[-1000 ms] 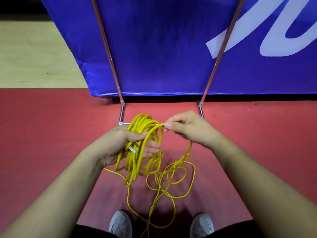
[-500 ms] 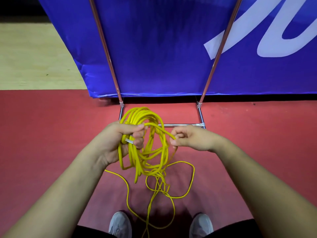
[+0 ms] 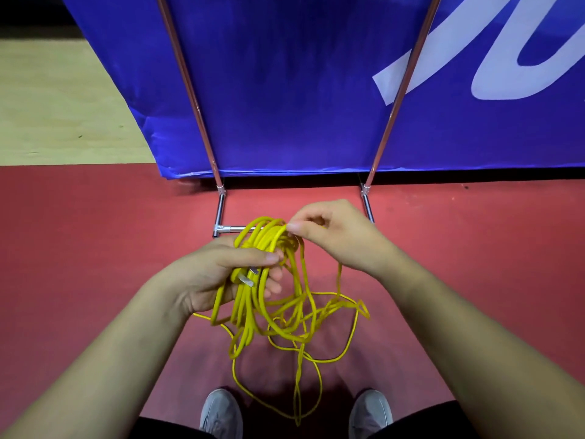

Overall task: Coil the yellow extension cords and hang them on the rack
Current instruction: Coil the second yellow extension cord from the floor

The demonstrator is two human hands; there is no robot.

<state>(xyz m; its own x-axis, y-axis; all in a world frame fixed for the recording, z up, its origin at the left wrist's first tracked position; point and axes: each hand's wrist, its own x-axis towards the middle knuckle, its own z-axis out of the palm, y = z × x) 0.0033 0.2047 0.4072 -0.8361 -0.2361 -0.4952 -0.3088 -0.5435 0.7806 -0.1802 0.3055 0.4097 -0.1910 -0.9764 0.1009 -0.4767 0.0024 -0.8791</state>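
Looking down, we face a large blue banner (image 3: 316, 90) with white lettering. It fills the upper part of the view, and its lower edge hangs just above the red floor (image 3: 79, 248). A strip of pale wooden floor (image 3: 63, 106) lies beyond the red at the upper left.

Two copper-coloured poles of the rack (image 3: 186, 90) slant upward in front of the banner, and their silver feet stand on the red floor. A silver crossbar (image 3: 228, 229) runs right from the left foot and passes behind the cord.

We hold the yellow extension cord (image 3: 262, 245) in front of us, below the rack's feet, as a bundle of uneven loops. Loose, tangled turns hang from the bundle and trail down toward the floor between our feet.

Our left hand (image 3: 215, 274) grips the bundle. Its fingers (image 3: 276, 275) are curled round the gathered strands and the thumb lies across them. Our right hand (image 3: 335, 236) is just to the right of the coil's top, with thumb and forefinger pinching a single strand there and the other fingers curled.

Our grey shoes (image 3: 221, 413) show at the bottom edge, one on either side of the trailing cord. The metal plug prongs (image 3: 248, 278) poke out between the strands against our left palm.
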